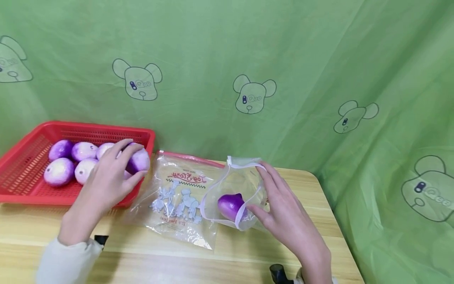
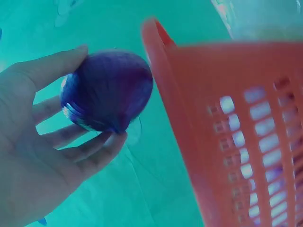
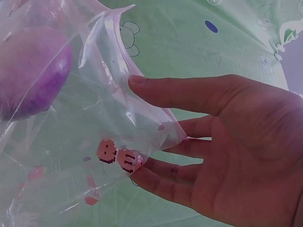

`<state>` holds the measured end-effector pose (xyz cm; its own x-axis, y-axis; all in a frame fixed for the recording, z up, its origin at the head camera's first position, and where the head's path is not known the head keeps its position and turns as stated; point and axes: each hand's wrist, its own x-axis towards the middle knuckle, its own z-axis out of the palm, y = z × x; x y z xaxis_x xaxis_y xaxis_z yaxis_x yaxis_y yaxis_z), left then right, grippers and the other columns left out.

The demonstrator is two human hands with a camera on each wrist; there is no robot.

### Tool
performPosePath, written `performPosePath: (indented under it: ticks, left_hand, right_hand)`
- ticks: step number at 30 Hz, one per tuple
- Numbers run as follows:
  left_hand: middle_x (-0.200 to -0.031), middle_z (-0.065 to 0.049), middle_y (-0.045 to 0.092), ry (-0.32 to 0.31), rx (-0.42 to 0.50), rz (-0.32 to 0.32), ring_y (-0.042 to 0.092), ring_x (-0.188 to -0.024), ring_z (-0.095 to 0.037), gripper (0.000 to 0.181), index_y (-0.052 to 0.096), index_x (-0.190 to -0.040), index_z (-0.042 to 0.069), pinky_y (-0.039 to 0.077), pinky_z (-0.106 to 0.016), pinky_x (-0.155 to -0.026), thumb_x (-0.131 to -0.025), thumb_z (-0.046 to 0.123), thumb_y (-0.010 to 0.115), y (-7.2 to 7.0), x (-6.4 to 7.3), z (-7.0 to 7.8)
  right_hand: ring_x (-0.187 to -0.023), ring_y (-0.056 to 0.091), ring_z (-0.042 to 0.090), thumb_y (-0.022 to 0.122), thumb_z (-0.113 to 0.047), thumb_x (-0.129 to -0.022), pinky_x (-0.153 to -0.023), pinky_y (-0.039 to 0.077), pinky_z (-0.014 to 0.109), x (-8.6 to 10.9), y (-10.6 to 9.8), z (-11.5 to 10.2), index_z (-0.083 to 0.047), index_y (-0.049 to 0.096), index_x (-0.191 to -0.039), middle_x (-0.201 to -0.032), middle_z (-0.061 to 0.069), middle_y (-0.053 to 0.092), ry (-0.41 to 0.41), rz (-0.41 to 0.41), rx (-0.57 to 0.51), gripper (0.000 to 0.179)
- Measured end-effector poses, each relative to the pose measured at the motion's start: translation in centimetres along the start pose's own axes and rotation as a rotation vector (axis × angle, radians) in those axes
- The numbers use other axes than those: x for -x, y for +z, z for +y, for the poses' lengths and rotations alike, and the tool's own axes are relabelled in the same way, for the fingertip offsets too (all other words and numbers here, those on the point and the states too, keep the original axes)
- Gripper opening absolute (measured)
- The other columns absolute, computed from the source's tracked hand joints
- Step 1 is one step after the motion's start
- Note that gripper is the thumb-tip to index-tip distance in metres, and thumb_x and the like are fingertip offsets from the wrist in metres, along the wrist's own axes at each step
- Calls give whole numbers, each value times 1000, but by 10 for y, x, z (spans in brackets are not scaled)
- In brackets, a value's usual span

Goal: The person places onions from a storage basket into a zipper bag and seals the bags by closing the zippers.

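My left hand (image 1: 106, 177) grips a purple-and-white onion (image 1: 141, 161) over the right end of the red basket (image 1: 88, 197). In the left wrist view, the thumb and fingers are curled round that onion (image 2: 111, 90), whose pointed tip is turned toward the fingertips. On the right, my right hand (image 1: 283, 209) holds the edge of a clear zip bag (image 1: 213, 221), its thumb and fingers spread along the gaping mouth. A dark purple onion (image 1: 228, 206) lies inside this bag. The right wrist view shows the bag's edge running between thumb and fingers.
Several more purple-and-white onions (image 1: 59, 172) sit in the red basket. Between basket and open bag, a flat clear bag (image 1: 188, 189) with a red zip and a blue figure print lies on the wooden table (image 1: 149, 260). A green curtain (image 1: 198, 98) hangs behind and to the right.
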<state>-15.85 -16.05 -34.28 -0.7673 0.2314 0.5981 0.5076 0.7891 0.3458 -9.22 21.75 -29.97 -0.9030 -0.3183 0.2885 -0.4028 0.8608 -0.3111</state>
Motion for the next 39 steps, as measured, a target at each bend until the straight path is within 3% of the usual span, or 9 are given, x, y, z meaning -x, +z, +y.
performPosePath:
  ticks: [5, 10, 14, 18, 23, 29, 34, 39]
  left_hand:
    - [-142, -23, 50, 93, 66, 21, 48, -129, -43, 60, 59, -130, 6, 45, -62, -100, -77, 13, 86, 8, 0, 19]
    - [-147, -18, 48, 169, 146, 23, 45, -135, -37, 65, 55, -137, 3, 36, -53, -112, -80, 19, 83, 13, 1, 38]
    - [-148, -15, 48, 220, 218, 40, 45, -135, -34, 69, 52, -140, 2, 34, -45, -115, -80, 20, 81, 16, 2, 55]
    - [-149, -14, 47, 255, 269, 46, 47, -134, -33, 73, 50, -142, 3, 42, -46, -109, -78, 20, 82, 19, 4, 71]
    - [-147, -13, 46, 273, 311, 9, 49, -132, -29, 76, 48, -143, 4, 48, -41, -104, -78, 19, 83, 24, 7, 88]
    - [-146, -10, 48, 301, 368, -50, 48, -132, -26, 70, 49, -141, 6, 44, -39, -108, -80, 21, 82, 32, 13, 106]
    - [-146, -7, 51, 341, 388, -76, 46, -130, -24, 68, 51, -141, 8, 46, -39, -105, -81, 21, 82, 38, 17, 115]
    - [-142, -10, 51, 360, 361, -63, 49, -125, -24, 57, 58, -133, 9, 49, -38, -101, -82, 18, 80, 43, 18, 119]
  right_hand:
    - [-147, 27, 32, 82, -19, -83, -113, 34, 56, 0, 0, 0, -15, 27, -157, -163, 8, 22, 0, -2, 4, 92]
    - [-147, 28, 30, 82, -20, -83, -112, 35, 55, 0, 1, 0, -17, 28, -157, -163, 7, 23, -4, 4, 8, 92]
    - [-146, 29, 31, 83, -21, -82, -112, 36, 56, 0, 0, 0, -18, 28, -157, -163, 7, 23, -6, 9, 3, 93]
    - [-146, 30, 30, 83, -22, -82, -111, 37, 55, 0, 0, -3, -20, 28, -157, -163, 6, 23, -10, 11, -11, 93]
    - [-140, 39, 29, 82, -23, -83, -104, 46, 51, 0, 2, -7, -21, 29, -157, -163, 5, 23, -31, 11, -33, 91]
    - [-143, 36, 28, 82, -22, -83, -106, 44, 51, -1, 5, -14, -21, 30, -156, -163, 3, 25, -77, 15, -55, 91]
    - [-142, 37, 23, 82, -21, -83, -105, 46, 45, -1, 6, -18, -20, 30, -156, -162, 0, 26, -115, 4, -120, 90]
    - [-144, 35, 21, 82, -20, -83, -110, 40, 43, 1, 6, -22, -19, 28, -157, -163, 0, 25, -151, -25, -184, 92]
